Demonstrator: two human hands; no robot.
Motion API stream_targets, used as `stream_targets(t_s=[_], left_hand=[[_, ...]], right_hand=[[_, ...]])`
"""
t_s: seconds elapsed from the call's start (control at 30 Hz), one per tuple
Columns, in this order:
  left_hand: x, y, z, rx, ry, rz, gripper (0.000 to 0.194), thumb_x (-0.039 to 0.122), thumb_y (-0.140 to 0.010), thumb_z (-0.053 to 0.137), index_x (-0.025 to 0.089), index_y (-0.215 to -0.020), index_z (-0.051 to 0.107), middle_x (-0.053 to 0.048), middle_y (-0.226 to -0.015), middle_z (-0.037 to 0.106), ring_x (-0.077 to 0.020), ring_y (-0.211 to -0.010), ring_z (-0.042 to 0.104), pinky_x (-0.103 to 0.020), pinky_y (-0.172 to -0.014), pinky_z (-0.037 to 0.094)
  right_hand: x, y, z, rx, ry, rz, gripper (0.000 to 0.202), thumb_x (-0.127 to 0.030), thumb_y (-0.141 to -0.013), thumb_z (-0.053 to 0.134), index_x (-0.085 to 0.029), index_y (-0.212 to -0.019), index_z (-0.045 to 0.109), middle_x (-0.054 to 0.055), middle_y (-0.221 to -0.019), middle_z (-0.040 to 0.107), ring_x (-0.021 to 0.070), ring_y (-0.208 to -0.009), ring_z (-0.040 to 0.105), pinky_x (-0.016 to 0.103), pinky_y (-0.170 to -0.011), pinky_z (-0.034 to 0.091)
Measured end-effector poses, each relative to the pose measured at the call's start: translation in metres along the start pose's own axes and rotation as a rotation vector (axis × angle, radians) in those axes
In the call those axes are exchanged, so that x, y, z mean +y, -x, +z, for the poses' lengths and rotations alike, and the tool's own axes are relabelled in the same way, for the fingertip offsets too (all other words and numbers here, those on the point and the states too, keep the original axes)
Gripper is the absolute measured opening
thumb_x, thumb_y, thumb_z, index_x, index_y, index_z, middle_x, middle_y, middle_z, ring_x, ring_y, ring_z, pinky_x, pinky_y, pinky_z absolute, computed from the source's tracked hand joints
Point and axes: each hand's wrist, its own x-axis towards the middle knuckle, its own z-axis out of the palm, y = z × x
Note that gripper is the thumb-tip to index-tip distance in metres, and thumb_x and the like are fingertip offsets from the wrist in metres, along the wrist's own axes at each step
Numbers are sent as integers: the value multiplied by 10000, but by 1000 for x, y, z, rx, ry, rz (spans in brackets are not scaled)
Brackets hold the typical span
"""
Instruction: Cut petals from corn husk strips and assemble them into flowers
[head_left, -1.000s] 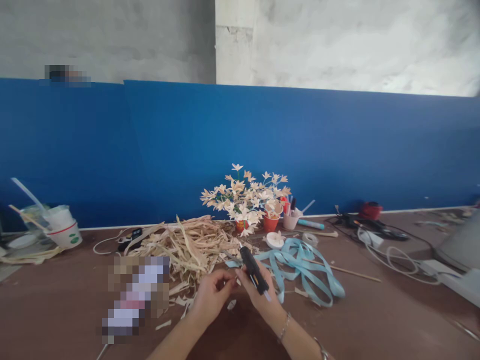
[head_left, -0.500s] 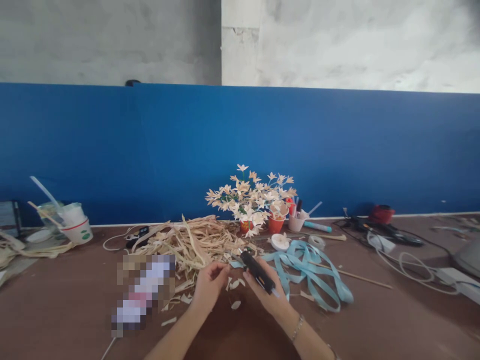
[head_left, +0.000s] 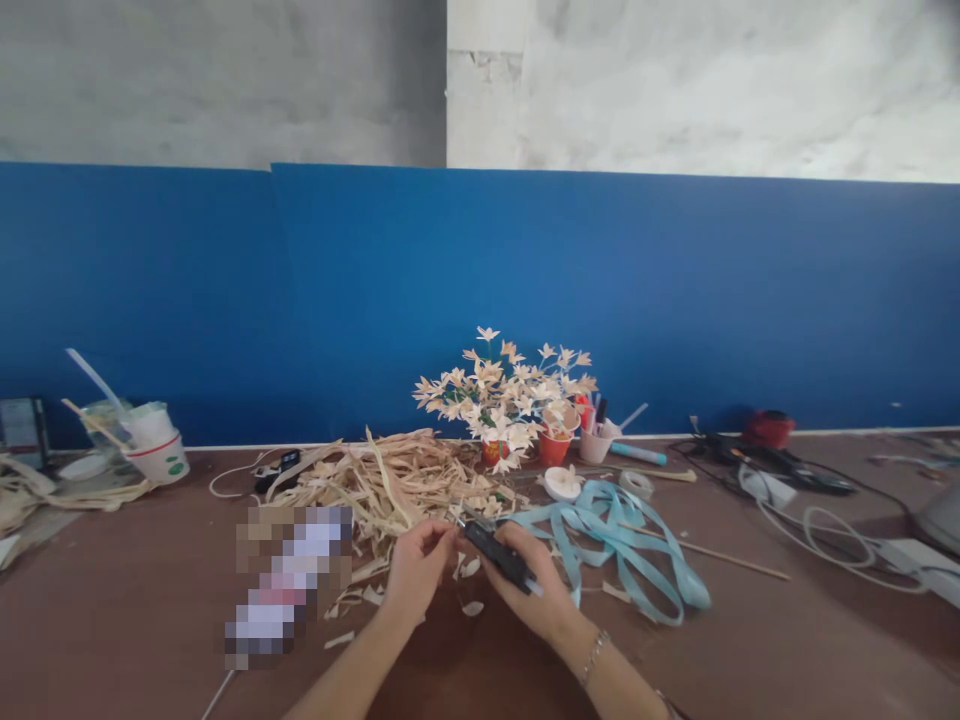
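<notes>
My right hand (head_left: 541, 588) is wrapped round a black glue gun (head_left: 496, 552), with a pale stick end poking out at its rear. The gun's tip points up and left, close to the fingers of my left hand (head_left: 417, 572). Those fingers are pinched together, and whatever they hold is too small to make out. Under and between the hands lie several pale petal-like scraps (head_left: 472, 607). Beyond my left hand spreads a heap of dry, straw-coloured husk strips (head_left: 375, 480). Cream-coloured flowers (head_left: 487, 400) stand in small red cups (head_left: 554, 447) behind the hands.
Loops of light blue ribbon (head_left: 611, 530) lie right of my right hand, near a thin wooden stick (head_left: 739, 558). A white cup (head_left: 159, 460) stands far left. Cables and a white power strip (head_left: 922, 565) are at the right. A blue partition (head_left: 337, 300) closes off the table's back.
The glue gun in my right hand has moved left, bringing its tip up to my left fingertips. My left hand stays pinched in nearly the same place.
</notes>
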Motion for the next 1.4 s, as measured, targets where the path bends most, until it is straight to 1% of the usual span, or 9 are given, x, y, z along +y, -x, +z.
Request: stream_targets(t_s=[0.27,0.47,0.63,0.8,0.93,1.1,1.23,1.33,1.4], left_hand=[[0,1,1,8,5,-5,369,500,-651,597,136,-689,646,22,-500,565,-57,-343,334,-188,-353,243],[2,1,1,12,9,14,316,454,-665,601,142,-679,653,5,-551,618,-80,-390,412,-191,-376,271],[1,0,0,22,6,22,302,440,-670,600,143,-664,652,14,-511,599,-92,-411,448,-191,-392,294],[-2,-1,-1,18,-15,32,289,424,-685,579,143,-690,649,1,-584,636,-78,-389,422,-191,-382,285],[-1,-1,-2,6,-64,28,303,431,-698,552,145,-712,652,15,-539,604,-77,-361,391,-195,-375,272],[1,0,-3,22,-132,105,259,384,-719,537,157,-718,660,-5,-592,633,-130,-493,522,-211,-463,371],[-3,0,-5,21,-214,162,243,362,-722,542,156,-721,670,-19,-620,652,-156,-572,562,-233,-552,421],[-7,-1,-6,11,-229,147,272,394,-723,534,154,-716,661,-18,-600,648,-157,-540,555,-233,-513,414],[-9,-2,-8,6,-228,117,296,418,-735,516,157,-723,654,-17,-593,649,-156,-519,554,-229,-483,404]], right_hand=[[5,1,3,-19,6,28,149,-145,-724,526,-195,-622,430,-5,-641,488,140,-596,474,231,-549,371],[11,2,6,-24,12,43,150,-130,-712,524,-197,-626,421,-10,-639,475,143,-600,476,230,-546,366],[10,3,5,-32,13,42,148,-115,-708,517,-196,-633,419,-9,-646,483,141,-603,480,229,-553,371],[8,3,4,-47,19,41,149,-123,-714,510,-195,-634,408,-8,-650,482,138,-606,475,228,-556,366],[7,1,3,-44,33,52,154,-136,-718,507,-196,-633,394,-13,-640,469,131,-595,458,222,-547,353],[16,1,2,-15,26,77,117,-199,-742,522,-191,-658,442,-22,-609,472,123,-562,438,216,-522,336],[5,-2,-10,-7,-26,111,62,-223,-746,524,-189,-723,477,-19,-613,520,118,-543,450,210,-509,338],[-15,-3,-32,-145,65,62,130,-145,-672,538,-191,-770,467,-13,-661,543,121,-576,460,206,-520,328],[-19,-2,-53,-203,213,95,191,-87,-613,522,-193,-761,464,0,-696,565,130,-615,480,211,-544,321]])
